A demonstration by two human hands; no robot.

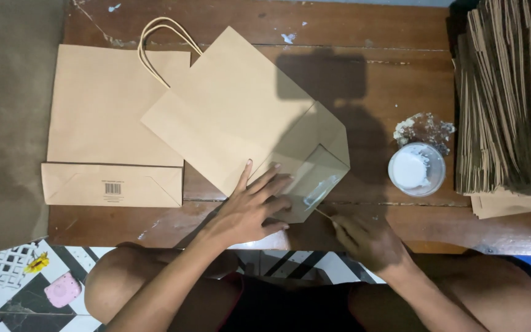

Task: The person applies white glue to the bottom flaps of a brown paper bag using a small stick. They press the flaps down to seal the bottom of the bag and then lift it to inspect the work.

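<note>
A flat brown paper bag lies tilted on the wooden table, its bottom flaps folded open near the front edge. My left hand presses flat on the bag's lower part, fingers spread. My right hand grips a thin stick whose tip touches a white glue smear on the open bottom flap. A round cup of white glue stands to the right of the bag.
A finished brown bag with paper handles lies flat at the left, its bottom folded. A tall stack of folded brown bags fills the right side. Dried glue blobs sit behind the cup. Patterned floor tiles show below the table.
</note>
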